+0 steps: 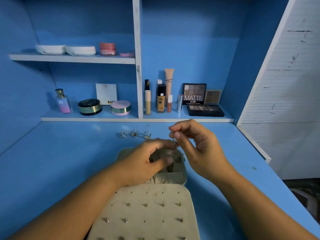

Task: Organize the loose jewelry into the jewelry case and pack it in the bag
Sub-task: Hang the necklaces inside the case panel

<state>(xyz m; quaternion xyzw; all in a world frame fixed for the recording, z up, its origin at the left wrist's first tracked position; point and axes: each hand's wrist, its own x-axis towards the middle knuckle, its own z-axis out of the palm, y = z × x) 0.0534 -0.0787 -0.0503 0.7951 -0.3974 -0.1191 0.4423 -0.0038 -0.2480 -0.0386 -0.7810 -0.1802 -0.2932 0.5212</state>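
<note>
- The case [154, 198] lies open on the counter [52, 161] at 6 o'clock in the view. Its near half is a beige panel with rows of holes, and its far half is a set of compartments.
- Studs [124, 220] sit in several of the panel's holes; other holes are bare.
- A thin piece [173, 142] of jewelry hangs over the case's far half. It is too blurred to tell what kind it is.
- The right hand [199, 149], at 1 o'clock from the case, pinches the top of the piece between thumb and forefinger, with its other fingers loosely curled.
- The left hand [143, 163] is over the compartments with its fingers bent. Its forefinger tip reaches the lower end of the piece and its thumb is apart below. I cannot tell whether it grips the piece.
- Three rings [134, 132] lie in a row on the counter at 12 o'clock from the case, just beyond the hands.
- A shelf [86, 119] runs along the back of the counter. It holds a perfume bottle [63, 102] at 10 o'clock, round compacts [90, 106], upright makeup tubes [161, 99] at 12 o'clock and a "MATTE" palette [194, 93] at 1 o'clock.
</note>
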